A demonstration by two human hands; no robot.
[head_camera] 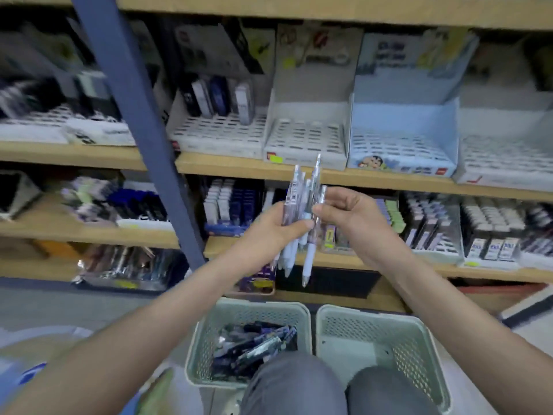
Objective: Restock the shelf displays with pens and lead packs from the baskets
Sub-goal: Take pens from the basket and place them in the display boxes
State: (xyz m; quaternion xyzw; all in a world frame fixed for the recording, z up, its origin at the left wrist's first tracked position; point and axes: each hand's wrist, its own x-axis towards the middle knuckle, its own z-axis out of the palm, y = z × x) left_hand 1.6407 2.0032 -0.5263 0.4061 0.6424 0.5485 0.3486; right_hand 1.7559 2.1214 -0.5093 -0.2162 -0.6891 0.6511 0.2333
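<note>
A bunch of pale blue pens [302, 205] stands upright in front of the shelves, tips pointing down. My left hand [275, 229] grips the bunch around its middle. My right hand [347, 214] pinches one pen of the bunch between thumb and fingers. On the floor below sit two pale green baskets: the left basket [206, 339] holds dark packs and pens, the right basket [419, 339] shows a bare bottom. Above the pens, a white slotted display tray [305, 139] and a light blue one [401, 145] on the upper shelf hold nothing.
A slanted blue steel post [140, 121] crosses the shelving at left. Another slotted tray [221, 130] holds a few dark packs. The middle shelf carries stocked lead packs [490, 229] and boxes. My knees [299, 384] cover the baskets' near edges.
</note>
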